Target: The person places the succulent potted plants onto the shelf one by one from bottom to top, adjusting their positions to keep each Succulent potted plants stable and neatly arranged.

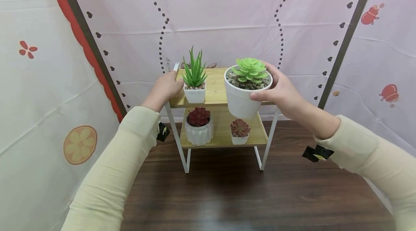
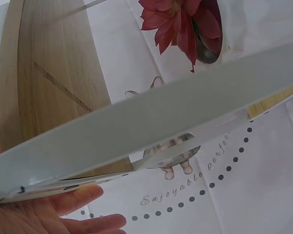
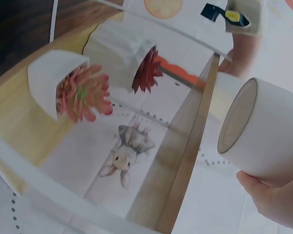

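My right hand point(image 1: 282, 92) grips a white round pot point(image 1: 242, 101) holding a light green succulent point(image 1: 249, 69), thumb on the near side. In the right wrist view the pot's underside point(image 3: 239, 117) shows, apart from the shelf's top board point(image 3: 188, 161). At the left end of the two-tier shelf rack point(image 1: 217, 85), my left hand point(image 1: 167, 88) rests against the top board's edge. Its fingers point(image 2: 95, 224) extend nearly straight past the white frame in the left wrist view. Just right of this hand stands a spiky green plant point(image 1: 194, 72) in a square white pot point(image 1: 195, 95).
On the lower board point(image 1: 222, 137), a dark red succulent point(image 1: 199, 116) sits in a ribbed white pot point(image 1: 199, 134) at left. A smaller reddish succulent point(image 1: 240, 127) in a white pot stands at right. Printed cloth point(image 1: 221, 18) hangs behind; dark wood flooring point(image 1: 227, 195) lies in front.
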A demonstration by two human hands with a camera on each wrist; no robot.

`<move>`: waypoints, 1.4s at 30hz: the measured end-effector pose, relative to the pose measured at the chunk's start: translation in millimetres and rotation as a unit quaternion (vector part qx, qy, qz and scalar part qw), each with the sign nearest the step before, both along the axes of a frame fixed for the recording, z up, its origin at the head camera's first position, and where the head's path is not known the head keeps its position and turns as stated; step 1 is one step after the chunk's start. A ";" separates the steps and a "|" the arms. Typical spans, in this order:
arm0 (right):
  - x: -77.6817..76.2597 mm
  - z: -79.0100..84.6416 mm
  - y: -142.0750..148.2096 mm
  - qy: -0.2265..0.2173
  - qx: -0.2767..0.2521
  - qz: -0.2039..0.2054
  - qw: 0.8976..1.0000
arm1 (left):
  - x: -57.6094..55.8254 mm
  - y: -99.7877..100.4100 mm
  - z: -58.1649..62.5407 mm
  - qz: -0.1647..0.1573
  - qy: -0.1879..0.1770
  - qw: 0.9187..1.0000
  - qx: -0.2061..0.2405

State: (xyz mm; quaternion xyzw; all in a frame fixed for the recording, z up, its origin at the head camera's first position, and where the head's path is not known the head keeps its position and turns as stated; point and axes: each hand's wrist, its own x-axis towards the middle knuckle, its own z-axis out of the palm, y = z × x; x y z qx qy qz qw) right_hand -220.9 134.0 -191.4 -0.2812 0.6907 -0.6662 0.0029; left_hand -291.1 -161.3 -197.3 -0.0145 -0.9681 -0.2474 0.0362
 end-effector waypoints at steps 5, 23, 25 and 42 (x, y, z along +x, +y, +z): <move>-9.7 5.8 2.3 0.000 -0.003 -0.009 1.000 | -0.5 -0.3 0.2 0.000 0.003 1.000 0.004; -45.9 1.4 6.0 -0.024 0.002 -0.030 0.999 | -3.6 -1.7 -2.1 0.000 0.008 1.000 -0.001; -48.4 0.4 5.1 -0.026 0.002 -0.035 0.999 | -3.9 -2.0 -2.0 -0.001 0.007 1.000 0.001; -64.9 -5.6 3.9 -0.023 0.000 -0.028 0.999 | -2.6 0.2 0.1 0.002 0.003 1.000 0.002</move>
